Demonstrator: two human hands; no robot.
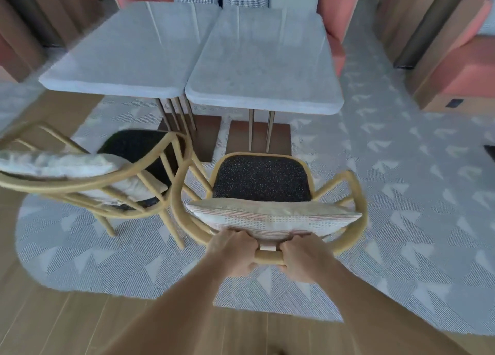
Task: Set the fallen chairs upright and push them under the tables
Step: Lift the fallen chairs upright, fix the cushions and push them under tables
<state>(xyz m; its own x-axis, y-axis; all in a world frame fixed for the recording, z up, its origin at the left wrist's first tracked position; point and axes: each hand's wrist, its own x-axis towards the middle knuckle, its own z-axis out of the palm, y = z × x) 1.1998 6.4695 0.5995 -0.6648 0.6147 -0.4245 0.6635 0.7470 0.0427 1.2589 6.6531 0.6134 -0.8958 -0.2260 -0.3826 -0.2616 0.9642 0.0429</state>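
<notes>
both hands, left hand (235,253) and right hand (302,258), curl round upright chair (263,179) back rail, ready to push it under right table (263,68) ahead.

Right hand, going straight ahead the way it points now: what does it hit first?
The cushion, propped just beyond the chair rail that the right hand grips. Past it lie the dark seat and then the right table, though depth is hard to judge.
</notes>
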